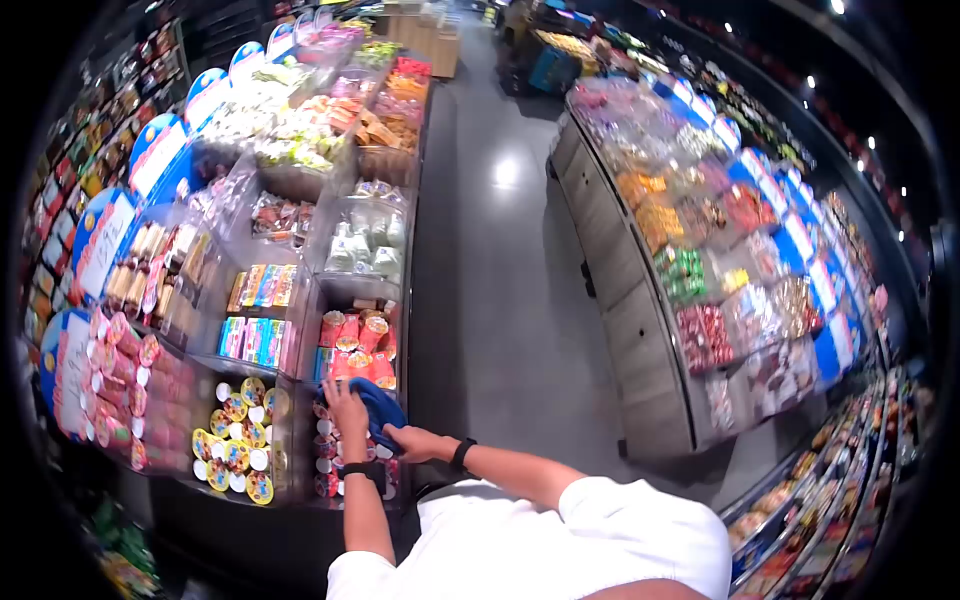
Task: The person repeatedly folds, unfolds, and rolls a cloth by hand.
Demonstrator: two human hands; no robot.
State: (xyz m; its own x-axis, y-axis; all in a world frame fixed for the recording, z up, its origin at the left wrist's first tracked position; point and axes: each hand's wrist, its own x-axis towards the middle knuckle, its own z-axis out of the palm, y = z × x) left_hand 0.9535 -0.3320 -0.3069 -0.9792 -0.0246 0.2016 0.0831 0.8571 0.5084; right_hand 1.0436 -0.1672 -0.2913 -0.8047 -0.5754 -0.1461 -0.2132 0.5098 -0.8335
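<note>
A blue cloth (378,404) lies bunched over the front right bins of the left-hand candy display. My right hand (416,442) is closed on the cloth's lower right edge. Beside the cloth's left edge, my left hand (347,410) reaches over the bin with its fingers stretched out; whether it touches the cloth is hard to tell. Just beyond are red-orange packages (358,338) in a clear bin. Under my forearms, a bin of small red and white items (326,455) is partly hidden. Yellow-lidded cups (240,440) fill the bin to the left.
A grey floor aisle (520,300) runs between two rows of sweet bins. On the right stands a wood-panelled display (640,320) with wrapped candies. Blue and white price signs (105,245) rise along the left bins. Packed shelves (830,500) line the lower right.
</note>
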